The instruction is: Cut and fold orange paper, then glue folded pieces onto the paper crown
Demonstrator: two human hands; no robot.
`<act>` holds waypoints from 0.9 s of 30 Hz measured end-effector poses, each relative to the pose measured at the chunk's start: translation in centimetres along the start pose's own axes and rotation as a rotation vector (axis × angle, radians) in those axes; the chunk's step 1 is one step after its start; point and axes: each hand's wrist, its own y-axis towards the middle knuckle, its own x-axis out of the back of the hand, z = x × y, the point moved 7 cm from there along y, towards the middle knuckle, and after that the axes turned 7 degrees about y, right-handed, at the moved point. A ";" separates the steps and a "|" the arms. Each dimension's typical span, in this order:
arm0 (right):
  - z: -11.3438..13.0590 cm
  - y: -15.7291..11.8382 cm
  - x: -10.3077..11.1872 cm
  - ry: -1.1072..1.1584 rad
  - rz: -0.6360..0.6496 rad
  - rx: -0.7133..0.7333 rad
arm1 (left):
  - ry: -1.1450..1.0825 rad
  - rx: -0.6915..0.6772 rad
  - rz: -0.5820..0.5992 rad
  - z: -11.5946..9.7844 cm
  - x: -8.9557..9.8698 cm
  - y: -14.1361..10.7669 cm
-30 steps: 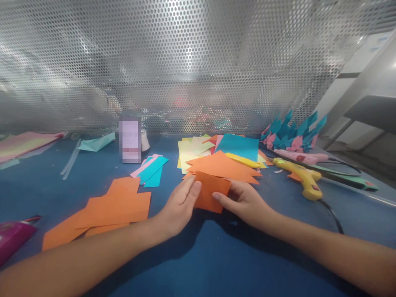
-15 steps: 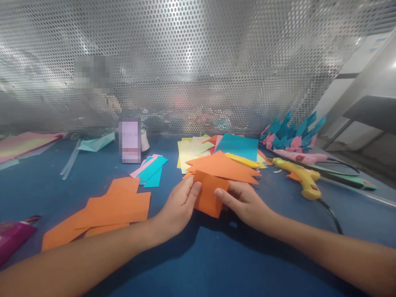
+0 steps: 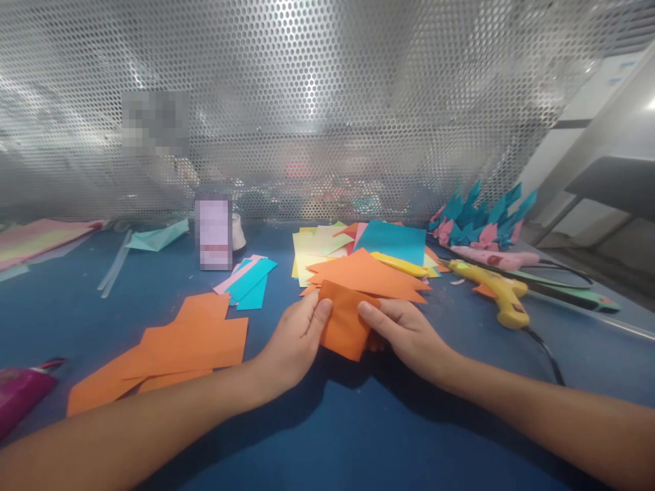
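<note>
Between my two hands is a small folded piece of orange paper (image 3: 346, 324), held above the blue table. My left hand (image 3: 301, 334) pinches its left edge, thumb on the near face. My right hand (image 3: 404, 334) grips the right edge, its thumb pressed near the upper right corner; the fingers behind the paper are mostly hidden. Just beyond lies a stack of orange paper sheets (image 3: 366, 271) with a yellow utility knife (image 3: 399, 264) on it. Left of my left hand, more orange paper pieces (image 3: 192, 344) overlap on the table.
A yellow glue gun (image 3: 491, 290) with a black cord lies right, near a pink tool (image 3: 494, 258) and blue-pink folded paper (image 3: 481, 218). Behind are coloured sheets (image 3: 391, 240), blue strips (image 3: 256, 283), an upright phone (image 3: 213, 232) and a perforated metal panel (image 3: 317, 102).
My right thumb has shifted slightly up along the paper's right side, and the right fingers have moved a little behind it. My left hand keeps its hold.
</note>
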 end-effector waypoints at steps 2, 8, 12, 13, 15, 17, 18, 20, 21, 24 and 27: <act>-0.1 0.0 -0.1 -0.001 0.010 0.005 | -0.008 0.007 0.003 0.1 -0.1 0.0; -0.6 0.0 -0.4 -0.033 0.067 -0.053 | 0.001 0.029 -0.021 0.3 0.2 0.0; -0.9 0.0 -1.0 -0.035 0.170 -0.083 | 0.014 0.056 -0.051 0.8 0.4 0.3; -1.0 0.0 -1.1 -0.042 0.182 -0.087 | 0.016 0.060 -0.051 0.9 0.4 0.4; -1.0 0.1 -1.1 -0.071 0.178 -0.086 | 0.024 0.065 -0.060 1.1 0.4 0.5; -1.0 0.2 -1.0 -0.093 0.153 -0.086 | 0.025 0.063 -0.081 1.2 0.5 0.6; -1.0 0.3 -0.9 -0.093 0.139 -0.093 | 0.023 0.062 -0.090 1.2 0.5 0.6; -1.1 0.4 -0.8 -0.076 0.123 -0.117 | 0.021 0.063 -0.099 1.2 0.6 0.7; -1.2 0.4 -0.8 -0.063 0.121 -0.130 | 0.022 0.066 -0.103 1.2 0.6 0.7; -1.3 0.2 -1.0 -0.033 0.161 -0.146 | 0.023 0.091 -0.120 1.3 0.8 0.7; -1.0 -0.2 -1.5 0.018 0.238 -0.121 | -0.084 0.172 -0.130 1.8 0.7 0.7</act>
